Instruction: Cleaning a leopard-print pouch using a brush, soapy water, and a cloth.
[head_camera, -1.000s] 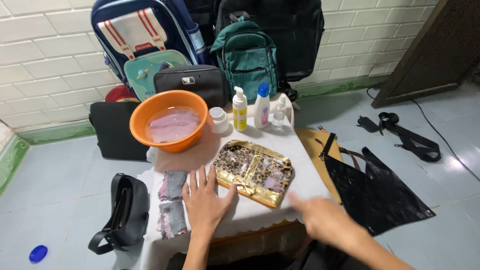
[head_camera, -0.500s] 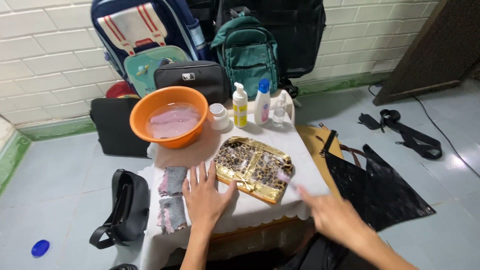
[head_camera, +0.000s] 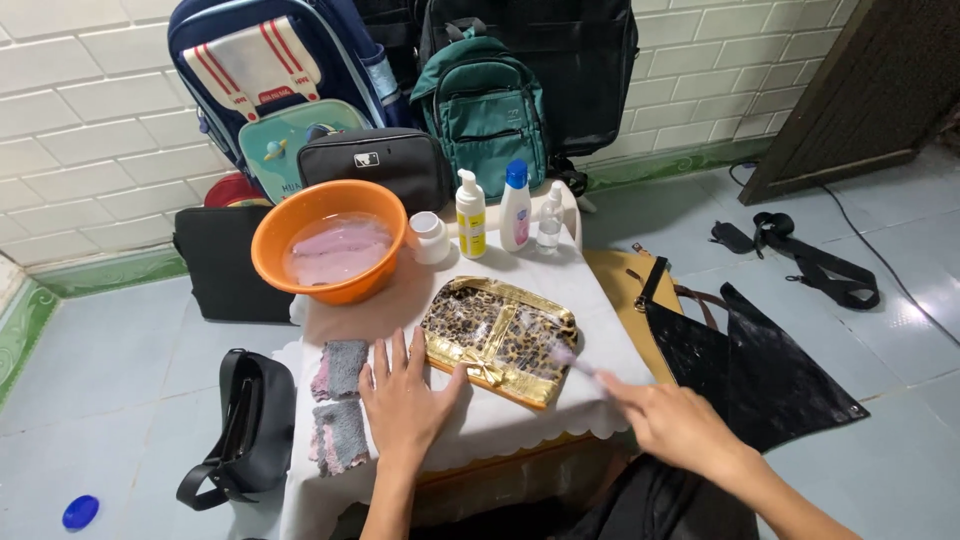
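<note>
Fingers (head_camera: 392, 352) splayed beside leopard-print pouch (head_camera: 498, 338); right hand (head_camera: 672, 422) grips brush (head_camera: 572, 360).

yellow pump bottle (head_camera: 471, 214), white blue-capped bottle (head_camera: 516, 206), clear bottle (head_camera: 549, 217), white jar (head_camera: 429, 237), beside orange basin (head_camera: 329, 251)

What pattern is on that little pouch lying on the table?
The pouch has a leopard-spot print with shiny gold trim and a gold bow, seen in the head view.
</note>
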